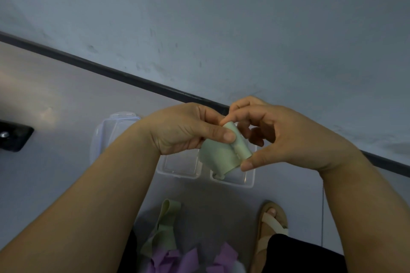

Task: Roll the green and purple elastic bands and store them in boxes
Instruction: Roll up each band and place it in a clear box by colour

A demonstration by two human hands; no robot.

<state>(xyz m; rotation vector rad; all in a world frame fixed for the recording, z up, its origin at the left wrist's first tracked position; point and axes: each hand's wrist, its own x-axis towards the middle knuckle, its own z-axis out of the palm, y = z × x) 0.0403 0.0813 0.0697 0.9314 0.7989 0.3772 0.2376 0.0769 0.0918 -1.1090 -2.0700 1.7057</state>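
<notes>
A pale green elastic band [221,155], partly rolled, is held up in front of me. My left hand [184,131] pinches its flat part between thumb and fingers. My right hand [277,137] pinches the rolled end between thumb and fingertips. Below the hands two clear plastic boxes stand on the floor, the left box [177,168] and the right box [246,180]; something green shows in the right one. More green bands [165,228] and purple bands [188,259] lie in a heap near my lap.
A clear lid [104,135] lies left of the boxes. A dark skirting strip [124,77] runs along the wall base. A black object [13,137] sits at the far left. My sandalled foot [273,224] rests at lower right.
</notes>
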